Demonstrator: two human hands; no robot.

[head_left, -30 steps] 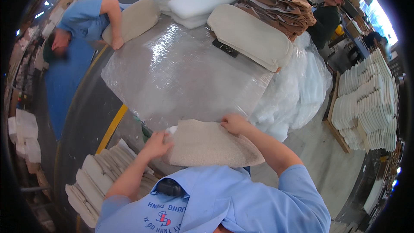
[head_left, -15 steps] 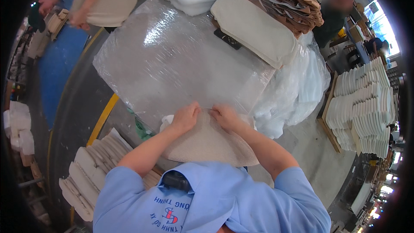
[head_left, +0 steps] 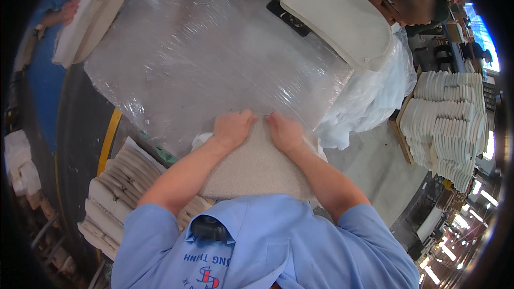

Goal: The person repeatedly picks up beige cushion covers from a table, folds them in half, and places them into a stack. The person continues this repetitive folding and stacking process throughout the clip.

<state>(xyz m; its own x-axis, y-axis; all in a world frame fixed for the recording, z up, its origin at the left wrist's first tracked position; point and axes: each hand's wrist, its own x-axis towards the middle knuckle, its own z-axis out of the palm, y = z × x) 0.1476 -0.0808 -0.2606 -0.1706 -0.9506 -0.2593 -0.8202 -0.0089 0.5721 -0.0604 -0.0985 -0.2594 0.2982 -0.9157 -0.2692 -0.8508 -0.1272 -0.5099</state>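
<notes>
Left hand (head_left: 233, 129) and right hand (head_left: 285, 132) grip one beige cloth (head_left: 256, 170)

The cloth is coarse and nubbly, drawn into a peak at its far edge; the left hand has its fingers curled in a pinch at that edge, and the right hand pinches just beside it, a small gap between the two; the cloth spreads from the fingers back toward the blue shirt (head_left: 257, 235), between the forearms; one table (head_left: 203, 59), wrapped in glossy, wrinkled plastic film, lies beyond; on it are one flat black thing (head_left: 288, 18) and smooth, pale, round-ended covers (head_left: 337, 18), their number unclear; one clear, crumpled bag (head_left: 364, 104) bulges at the right; one pile of white pads (head_left: 441, 123) stands farther right, one pile of cream pads (head_left: 120, 190) at lower left, both too crowded to count.
</notes>
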